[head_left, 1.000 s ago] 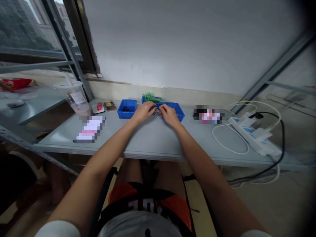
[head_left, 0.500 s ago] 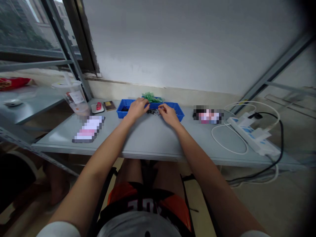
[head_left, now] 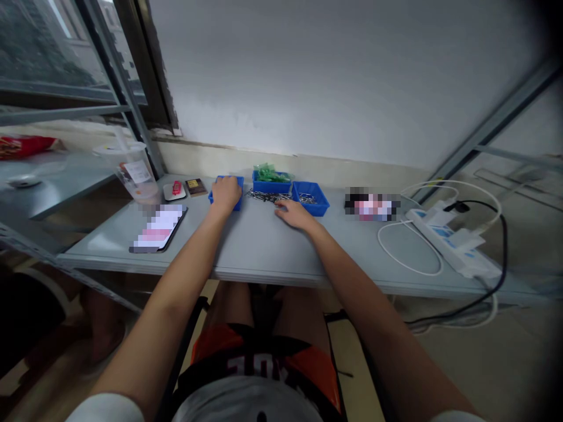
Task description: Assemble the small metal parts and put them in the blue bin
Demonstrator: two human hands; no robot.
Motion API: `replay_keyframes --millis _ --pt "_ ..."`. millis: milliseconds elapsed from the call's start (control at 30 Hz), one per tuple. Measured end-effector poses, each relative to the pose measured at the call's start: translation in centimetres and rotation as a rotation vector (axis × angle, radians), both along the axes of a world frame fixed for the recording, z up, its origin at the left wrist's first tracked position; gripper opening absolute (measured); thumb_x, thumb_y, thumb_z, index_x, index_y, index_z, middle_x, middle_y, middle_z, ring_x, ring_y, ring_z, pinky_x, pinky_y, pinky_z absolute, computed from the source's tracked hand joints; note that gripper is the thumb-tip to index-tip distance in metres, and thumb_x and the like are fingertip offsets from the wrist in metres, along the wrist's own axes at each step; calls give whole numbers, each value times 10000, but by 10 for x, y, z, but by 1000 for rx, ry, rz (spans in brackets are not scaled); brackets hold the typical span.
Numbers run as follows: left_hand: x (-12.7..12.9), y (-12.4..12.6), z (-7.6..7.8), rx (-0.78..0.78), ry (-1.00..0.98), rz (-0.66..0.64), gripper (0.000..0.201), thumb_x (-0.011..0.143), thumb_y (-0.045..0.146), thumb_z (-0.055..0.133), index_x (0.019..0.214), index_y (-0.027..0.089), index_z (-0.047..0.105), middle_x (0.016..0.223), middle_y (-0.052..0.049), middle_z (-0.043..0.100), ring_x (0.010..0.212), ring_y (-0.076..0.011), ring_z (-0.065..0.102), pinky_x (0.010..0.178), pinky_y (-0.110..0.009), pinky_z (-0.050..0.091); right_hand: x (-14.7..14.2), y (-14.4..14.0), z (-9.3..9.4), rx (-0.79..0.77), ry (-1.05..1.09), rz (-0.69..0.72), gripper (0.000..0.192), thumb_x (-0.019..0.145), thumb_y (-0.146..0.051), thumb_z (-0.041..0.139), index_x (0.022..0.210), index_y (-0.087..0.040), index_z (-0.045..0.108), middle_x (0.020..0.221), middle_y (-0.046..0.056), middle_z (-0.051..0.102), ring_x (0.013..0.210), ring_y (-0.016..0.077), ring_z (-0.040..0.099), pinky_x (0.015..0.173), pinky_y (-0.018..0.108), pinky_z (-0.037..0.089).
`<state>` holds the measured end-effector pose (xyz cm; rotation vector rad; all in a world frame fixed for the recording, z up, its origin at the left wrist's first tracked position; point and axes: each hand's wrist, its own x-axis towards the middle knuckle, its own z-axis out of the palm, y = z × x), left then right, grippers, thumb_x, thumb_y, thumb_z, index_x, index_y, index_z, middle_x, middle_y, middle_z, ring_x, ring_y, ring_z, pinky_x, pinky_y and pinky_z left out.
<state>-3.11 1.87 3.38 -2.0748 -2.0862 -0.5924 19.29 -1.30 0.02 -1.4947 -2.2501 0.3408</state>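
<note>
My left hand (head_left: 227, 192) is over the left blue tray (head_left: 238, 206), its back towards me and its fingers bent down. Its fingertips are hidden, so I cannot tell whether they hold anything. A loose pile of small dark and silvery metal pieces (head_left: 264, 196) lies on the table between the trays; their kind is too small to make out. My right hand (head_left: 294, 214) rests at the pile's right end, thumb and fingers apart, with nothing visible in it. Beside it the right blue tray (head_left: 323, 206) holds silvery metal pieces. Green plastic pieces (head_left: 269, 173) fill the back blue tray (head_left: 271, 187).
On the grey table (head_left: 264, 246) lie a phone (head_left: 159, 230), a small white dish (head_left: 171, 192) with a red packet and a dark card (head_left: 196, 187). A plastic cup (head_left: 134, 173) stands at left. Rightward are a blurred object (head_left: 372, 206) and a power strip (head_left: 453, 243) with cables.
My left hand has moved left from the middle pile to the left tray. My right hand has lowered slightly towards me, its fingers spreading from a pinch. The pile and right tray now show more.
</note>
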Motion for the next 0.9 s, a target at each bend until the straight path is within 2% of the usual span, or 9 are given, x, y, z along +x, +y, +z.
replay_keyframes --millis 133,267,367,500,600,700,800,900 --pt "1 0 -1 17 9 -22 350 897 206 419 1112 85 668 1110 -230 658 1101 -343 579 881 -419 450 -2 -1 -4 -19 -126 -13 445 917 -294 540 1328 -127 566 1391 160 541 1295 280 497 1065 389 382" --pt "1 0 -1 52 41 -84 343 905 231 424 1107 95 666 1113 -217 657 1080 -336 586 874 -414 458 -3 -1 -4 -17 -129 8 411 916 -291 535 1291 -135 597 1356 150 574 1270 273 520 1066 383 380" --pt "7 0 0 72 75 -291 335 913 257 429 1112 123 663 1105 -178 662 1068 -298 590 882 -382 460 -6 -1 -1 88 -19 33 342 902 -245 533 1214 -150 638 1255 132 632 1182 244 569 1031 365 404" --pt "22 0 -5 91 41 -606 318 911 266 439 1101 162 672 1079 -126 677 1054 -251 599 893 -346 458 -8 -8 9 303 284 29 257 906 -258 493 1098 -212 658 1034 80 661 881 186 606 902 349 462" --pt "35 3 -16 -22 -35 -753 282 879 247 478 1032 167 701 1019 -112 703 958 -231 633 870 -340 469 -3 -16 15 414 547 -73 242 882 -356 523 1076 -251 622 963 58 626 785 175 562 796 341 479" --pt "43 7 -29 -143 -100 -809 257 807 207 551 993 157 721 998 -109 716 930 -230 645 865 -338 477 5 -19 19 536 785 -177 292 851 -466 538 1048 -255 579 880 40 569 761 171 545 688 308 464" --pt "46 11 -35 -235 -264 -834 290 736 203 639 1003 122 718 983 -106 716 915 -226 649 858 -338 490 11 -17 22 645 894 -231 322 830 -513 546 1009 -245 551 859 32 526 748 154 545 619 270 432" --pt "44 13 -33 -452 -533 -890 369 700 230 712 1051 117 700 982 -108 717 901 -209 657 842 -342 507 12 -16 25 635 930 -262 325 840 -520 531 1008 -243 533 865 34 515 740 145 547 596 258 420"
